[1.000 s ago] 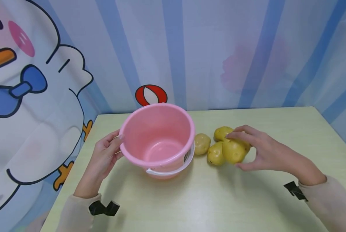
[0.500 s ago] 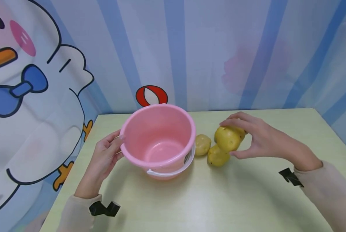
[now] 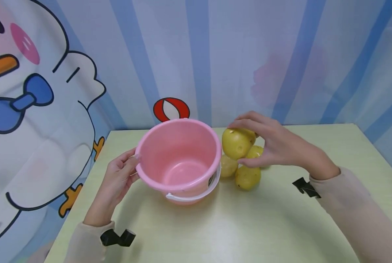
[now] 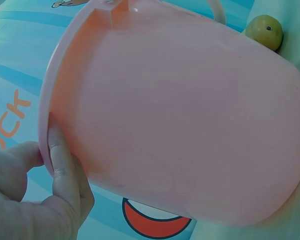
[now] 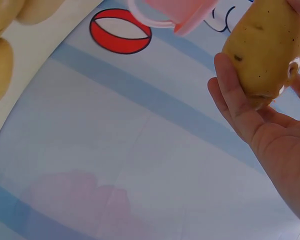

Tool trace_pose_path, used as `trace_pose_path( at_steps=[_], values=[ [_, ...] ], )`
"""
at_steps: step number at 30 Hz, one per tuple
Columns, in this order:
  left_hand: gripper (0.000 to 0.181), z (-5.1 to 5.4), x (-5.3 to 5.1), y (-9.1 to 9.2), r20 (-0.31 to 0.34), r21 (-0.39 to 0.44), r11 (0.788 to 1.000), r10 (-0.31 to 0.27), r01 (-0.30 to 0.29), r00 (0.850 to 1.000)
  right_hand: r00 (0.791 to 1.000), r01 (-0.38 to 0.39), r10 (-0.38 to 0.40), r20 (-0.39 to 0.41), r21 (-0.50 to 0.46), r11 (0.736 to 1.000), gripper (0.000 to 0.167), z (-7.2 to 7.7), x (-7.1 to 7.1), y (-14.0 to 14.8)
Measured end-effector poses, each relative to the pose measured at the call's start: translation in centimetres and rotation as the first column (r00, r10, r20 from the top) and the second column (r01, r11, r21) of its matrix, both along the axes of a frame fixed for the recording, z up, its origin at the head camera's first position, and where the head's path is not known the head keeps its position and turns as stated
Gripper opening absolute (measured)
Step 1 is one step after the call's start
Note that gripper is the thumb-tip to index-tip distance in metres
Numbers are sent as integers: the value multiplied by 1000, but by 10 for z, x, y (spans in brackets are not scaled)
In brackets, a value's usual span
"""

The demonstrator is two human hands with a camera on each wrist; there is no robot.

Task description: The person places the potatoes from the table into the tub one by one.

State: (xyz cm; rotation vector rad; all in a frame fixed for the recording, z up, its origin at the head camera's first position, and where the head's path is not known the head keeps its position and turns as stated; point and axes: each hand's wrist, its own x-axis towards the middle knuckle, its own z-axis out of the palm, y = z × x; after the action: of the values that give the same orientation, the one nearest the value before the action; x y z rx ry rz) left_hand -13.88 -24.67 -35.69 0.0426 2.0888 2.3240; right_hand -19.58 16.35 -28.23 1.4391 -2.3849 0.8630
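A pink bucket (image 3: 179, 157) with a white handle (image 3: 196, 197) stands tilted toward me on the table, and nothing lies inside it. My left hand (image 3: 117, 182) pinches its rim on the left side; the left wrist view shows the thumb on one side of the rim (image 4: 46, 100) and fingers on the other. My right hand (image 3: 275, 142) grips a yellow potato (image 3: 237, 144), raised just beyond the bucket's right rim. In the right wrist view dark specks dot the held potato (image 5: 265, 50). Several more potatoes (image 3: 248, 178) lie below it, close against the bucket.
The pale table (image 3: 196, 233) extends in front of the bucket and off to the right. Behind it hangs a blue striped backdrop (image 3: 235, 65) with a cartoon duck (image 3: 45, 153) at the left. Black clips (image 3: 117, 237) sit at both sleeves.
My right hand has lifted the potato off the group and carried it left, up beside the bucket's rim. My left hand and the bucket have stayed in place.
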Motion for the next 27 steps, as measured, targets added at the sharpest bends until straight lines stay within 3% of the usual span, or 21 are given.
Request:
trace_pose_path(
  at_steps=[5, 13, 27],
  values=[
    [59, 0, 1, 0, 7, 7, 1000, -3, 3, 1000, 999, -47, 46, -22, -33, 998, 68, 3, -3, -22],
    [55, 0, 1, 1, 0, 28, 1000, -3, 3, 1000, 997, -68, 69, 23, -40, 997, 68, 0, -5, -45],
    [53, 1, -1, 2, -2, 25, 1000, 3, -3, 1000, 994, -86, 89, 62, -37, 996, 72, -9, -7, -62]
  ],
)
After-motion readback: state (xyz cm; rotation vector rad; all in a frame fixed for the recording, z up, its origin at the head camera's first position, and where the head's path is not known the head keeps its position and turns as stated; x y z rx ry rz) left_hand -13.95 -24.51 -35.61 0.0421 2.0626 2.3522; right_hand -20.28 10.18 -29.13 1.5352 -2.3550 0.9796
